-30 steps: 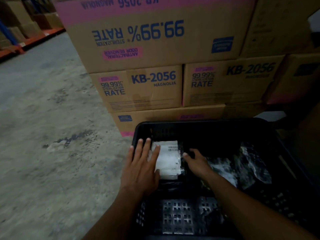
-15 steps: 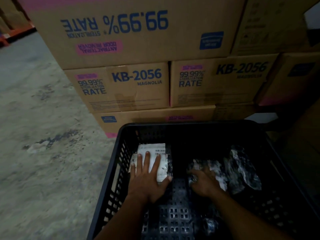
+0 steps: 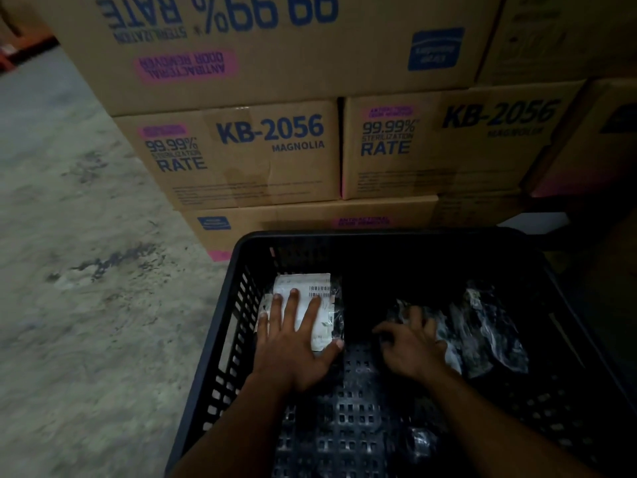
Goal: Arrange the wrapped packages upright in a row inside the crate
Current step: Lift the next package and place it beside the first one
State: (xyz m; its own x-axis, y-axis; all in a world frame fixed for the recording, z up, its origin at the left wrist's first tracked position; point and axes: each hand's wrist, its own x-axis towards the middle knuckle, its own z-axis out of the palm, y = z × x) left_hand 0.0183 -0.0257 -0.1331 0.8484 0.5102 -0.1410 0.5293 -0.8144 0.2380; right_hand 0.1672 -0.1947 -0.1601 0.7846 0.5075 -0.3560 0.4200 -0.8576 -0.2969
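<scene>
A black perforated plastic crate [image 3: 220,343] fills the lower middle of the view. At its far left a wrapped package with a white barcode label [image 3: 312,288] stands against the wall. My left hand [image 3: 293,339] lies flat on it, fingers spread, thumb hooked round its right edge. In the crate's middle my right hand [image 3: 412,343] curls its fingers around a dark, shiny plastic-wrapped package [image 3: 444,331]. To the right lies another dark wrapped package [image 3: 489,329], tilted. How firmly my right hand grips is hard to make out in the dim light.
Stacked cardboard cartons [image 3: 241,157] printed KB-2056 rise right behind the crate. More cartons [image 3: 586,139] stand in shadow at the right. Bare concrete floor [image 3: 76,270] spreads out to the left. A small dark wrapped item [image 3: 422,446] lies on the crate floor near me.
My right hand left the labelled package and moved right onto the dark wrapped package. My left hand slid up flat over the label. The view shifted, so the crate sits more to the right.
</scene>
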